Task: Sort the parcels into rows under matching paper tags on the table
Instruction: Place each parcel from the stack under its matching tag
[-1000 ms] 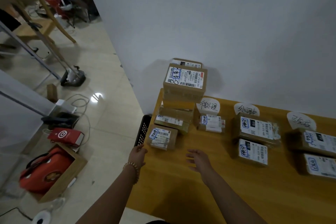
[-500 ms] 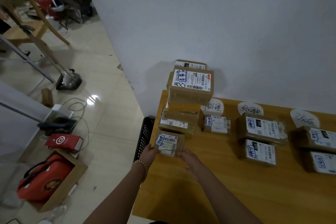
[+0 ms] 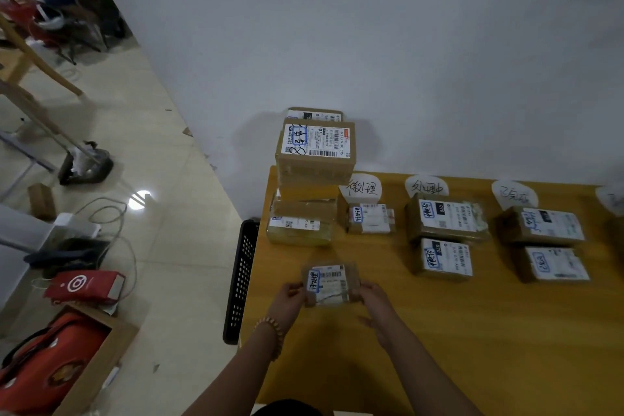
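small brown cardboard parcel with a white label (image 3: 329, 284), over the near left part of the yellow wooden table (image 3: 456, 341). left hand (image 3: 287, 301) grips its left edge, right hand (image 3: 375, 300) grips its right, fingers curled round. beyond them, a stack of brown boxes (image 3: 314, 162). further right, white paper tags (image 3: 360, 186) head rows of parcels (image 3: 442, 218).

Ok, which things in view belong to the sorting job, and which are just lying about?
Job: small parcel, held between left hand and right hand; parcel stack at the corner of the table; paper tags; sorted parcels in rows below them.
Lying about: black basket beside the table; red bag in a cardboard box; red packet; cables on the floor.
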